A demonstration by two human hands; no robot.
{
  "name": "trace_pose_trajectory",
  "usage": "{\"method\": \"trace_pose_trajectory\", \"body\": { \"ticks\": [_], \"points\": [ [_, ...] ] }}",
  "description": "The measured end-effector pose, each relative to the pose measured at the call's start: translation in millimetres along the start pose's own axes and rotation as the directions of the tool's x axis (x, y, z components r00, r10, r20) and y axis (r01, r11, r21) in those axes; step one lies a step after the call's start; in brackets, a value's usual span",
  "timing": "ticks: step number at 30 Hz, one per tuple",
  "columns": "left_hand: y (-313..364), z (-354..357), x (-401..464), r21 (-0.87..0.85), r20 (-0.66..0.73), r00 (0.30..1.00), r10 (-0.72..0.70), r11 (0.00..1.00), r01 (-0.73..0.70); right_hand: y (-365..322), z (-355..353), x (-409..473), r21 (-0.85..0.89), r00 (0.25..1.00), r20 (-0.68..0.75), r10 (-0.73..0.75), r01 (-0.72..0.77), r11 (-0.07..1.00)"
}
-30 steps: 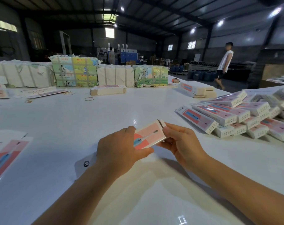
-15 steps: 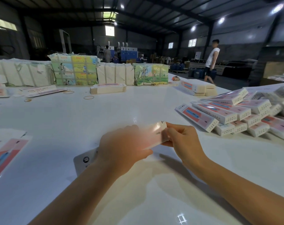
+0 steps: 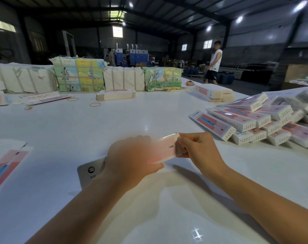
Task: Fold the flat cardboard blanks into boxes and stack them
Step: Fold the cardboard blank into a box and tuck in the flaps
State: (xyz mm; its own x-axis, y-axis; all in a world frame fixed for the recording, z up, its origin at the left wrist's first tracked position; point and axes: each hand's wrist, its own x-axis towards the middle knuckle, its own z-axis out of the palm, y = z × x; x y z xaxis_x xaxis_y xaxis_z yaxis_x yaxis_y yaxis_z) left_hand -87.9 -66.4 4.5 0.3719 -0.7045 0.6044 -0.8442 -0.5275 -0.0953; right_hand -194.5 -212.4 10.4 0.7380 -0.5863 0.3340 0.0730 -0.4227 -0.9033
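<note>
Gripping a pink-and-white cardboard blank [image 3: 164, 148] between both hands just above the white table [image 3: 114, 124]: left hand [image 3: 132, 161] wrapped over its near-left part with the thumb curled under the lower edge, fingers closed together and blurred; right hand [image 3: 197, 150] pinching the far-right end, fingertips [image 3: 180, 149] bent onto the flap there. Sticking out from under the left wrist, a grey end panel of the same blank. Lying well to the right of the right fingers, a heap of folded boxes [image 3: 255, 122]; far left of the left fingers, flat blanks [image 3: 6, 164].
</note>
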Motion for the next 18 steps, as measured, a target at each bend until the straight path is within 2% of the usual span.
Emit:
{"method": "trace_pose_trajectory", "body": {
  "ticks": [2, 4, 5, 9, 13, 18],
  "points": [
    [2, 2, 2, 0.059, 0.025, 1.000, 0.006, 0.998, -0.007, -2, 4, -6, -0.192, 0.996, 0.047, -0.077, 0.085, 0.978],
    [4, -2, 3, 0.029, 0.012, 1.000, -0.013, 1.000, 0.012, -1, 11, -10, -0.294, 0.989, 0.079, -0.127, 0.145, 0.945],
    [5, -3, 3, 0.020, 0.050, 0.998, -0.047, 0.999, 0.046, 0, 14, -13, -0.319, 0.985, 0.083, -0.152, 0.171, 0.932],
    [0, 3, 1, 0.036, 0.106, 0.983, -0.147, 0.989, 0.144, 3, 21, -19, -0.229, 0.975, 0.063, -0.211, 0.220, 0.948],
    [-2, 1, 3, -0.001, 0.186, 0.960, -0.210, 0.977, 0.214, 2, 20, -10, -0.048, 0.999, -0.001, -0.032, 0.032, 0.998],
    [-2, -1, 4, -0.004, 0.198, 0.952, -0.234, 0.971, 0.239, 2, 23, -16, -0.248, 0.991, 0.050, -0.123, 0.132, 0.960]
  ]
}}
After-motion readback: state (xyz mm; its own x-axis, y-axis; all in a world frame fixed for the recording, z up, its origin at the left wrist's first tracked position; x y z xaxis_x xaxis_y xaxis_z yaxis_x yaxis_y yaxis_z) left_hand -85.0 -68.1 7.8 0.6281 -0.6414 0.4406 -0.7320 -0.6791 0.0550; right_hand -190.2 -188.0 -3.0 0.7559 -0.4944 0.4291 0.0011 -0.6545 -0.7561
